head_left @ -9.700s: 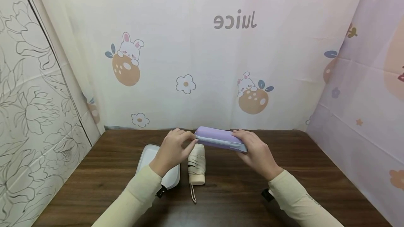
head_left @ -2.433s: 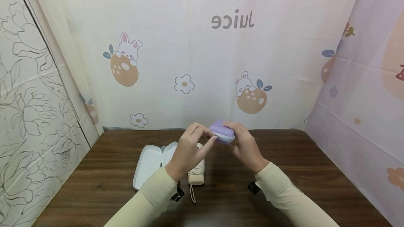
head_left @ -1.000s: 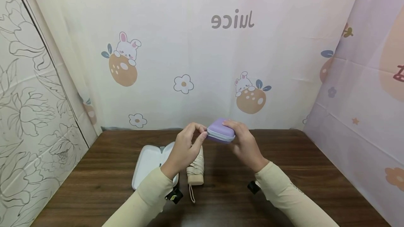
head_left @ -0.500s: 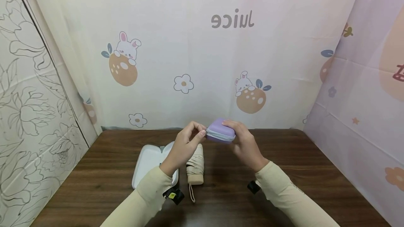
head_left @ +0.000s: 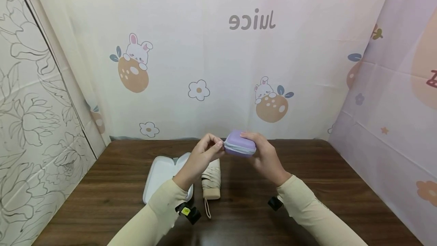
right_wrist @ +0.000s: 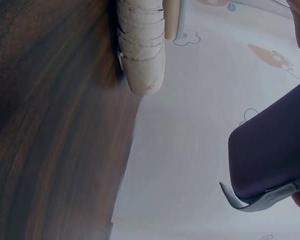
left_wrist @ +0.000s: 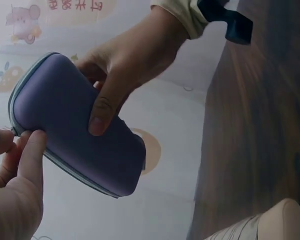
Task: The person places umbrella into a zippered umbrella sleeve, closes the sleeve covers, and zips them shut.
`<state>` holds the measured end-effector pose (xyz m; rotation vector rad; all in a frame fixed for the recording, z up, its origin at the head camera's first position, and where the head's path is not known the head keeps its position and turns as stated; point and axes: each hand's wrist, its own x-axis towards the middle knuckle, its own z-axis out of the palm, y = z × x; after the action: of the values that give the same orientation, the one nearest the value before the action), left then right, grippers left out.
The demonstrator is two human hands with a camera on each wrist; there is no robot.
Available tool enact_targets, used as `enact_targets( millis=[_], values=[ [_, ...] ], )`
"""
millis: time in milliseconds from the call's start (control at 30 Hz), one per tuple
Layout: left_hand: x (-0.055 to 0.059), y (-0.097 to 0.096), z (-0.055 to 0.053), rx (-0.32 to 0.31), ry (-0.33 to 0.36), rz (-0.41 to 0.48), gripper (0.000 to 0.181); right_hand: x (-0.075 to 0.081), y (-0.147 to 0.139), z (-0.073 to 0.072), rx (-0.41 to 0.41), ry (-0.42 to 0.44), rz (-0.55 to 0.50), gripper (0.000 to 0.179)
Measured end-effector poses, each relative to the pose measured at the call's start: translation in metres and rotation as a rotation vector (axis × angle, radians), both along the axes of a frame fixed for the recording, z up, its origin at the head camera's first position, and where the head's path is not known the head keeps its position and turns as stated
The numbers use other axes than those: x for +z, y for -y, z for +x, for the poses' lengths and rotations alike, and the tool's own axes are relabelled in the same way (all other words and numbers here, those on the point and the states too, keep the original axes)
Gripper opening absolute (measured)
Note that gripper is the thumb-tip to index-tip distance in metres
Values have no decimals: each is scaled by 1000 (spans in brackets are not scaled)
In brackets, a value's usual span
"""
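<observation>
A purple zip case with a pale zip band is held up above the table, one short end facing me. My right hand grips it from the right, thumb across the top face. At its left corner, my left hand pinches the zip pull between thumb and forefinger. In the left wrist view the same purple case shows its broad side, with left fingertips at the zip edge. A fabric strap runs along the case's end in the right wrist view.
On the dark wooden table a white case lies spread in two halves, partly behind the left arm. Beside it lies a folded cream umbrella with a wrist loop. A printed curtain hangs at the table's back edge.
Since the oldest frame the purple case has turned from lengthwise to end-on. Over the last few seconds my left hand has moved left along the zip to the corner; the right keeps its grip.
</observation>
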<state>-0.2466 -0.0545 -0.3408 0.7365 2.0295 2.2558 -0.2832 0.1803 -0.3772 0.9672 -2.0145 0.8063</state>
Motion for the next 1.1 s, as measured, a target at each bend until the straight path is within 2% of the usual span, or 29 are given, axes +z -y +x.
enact_targets(
  millis=[100, 267, 333, 467, 567, 733, 900, 1000, 1100],
  values=[
    [0, -1, 0, -1, -3, -11, 12, -1, -2, 0, -17, 26, -6, 78],
    [-1, 3, 0, 7, -78, -70, 19, -1, -5, -2, -46, -7, -19, 82],
    [0, 5, 0, 28, -113, -113, 19, 0, -6, -2, -58, -18, -20, 85],
    [0, 11, -1, 57, -181, -197, 16, 2, -7, 0, -56, 9, -32, 81],
    [-1, 14, -4, 70, -247, -249, 18, 3, -8, 0, -36, 45, -63, 73],
    [-5, 17, -12, 147, -427, -400, 20, 2, -10, -1, 18, 86, -110, 66],
    [-14, 17, -22, 212, -619, -569, 39, 2, -10, -1, 73, 94, -132, 65],
    [-18, 15, -26, 260, -667, -639, 54, 3, -6, 1, 99, 96, -146, 64],
    [-20, 14, -29, 285, -671, -670, 66, 6, -3, 4, 133, 112, -173, 64]
  ],
)
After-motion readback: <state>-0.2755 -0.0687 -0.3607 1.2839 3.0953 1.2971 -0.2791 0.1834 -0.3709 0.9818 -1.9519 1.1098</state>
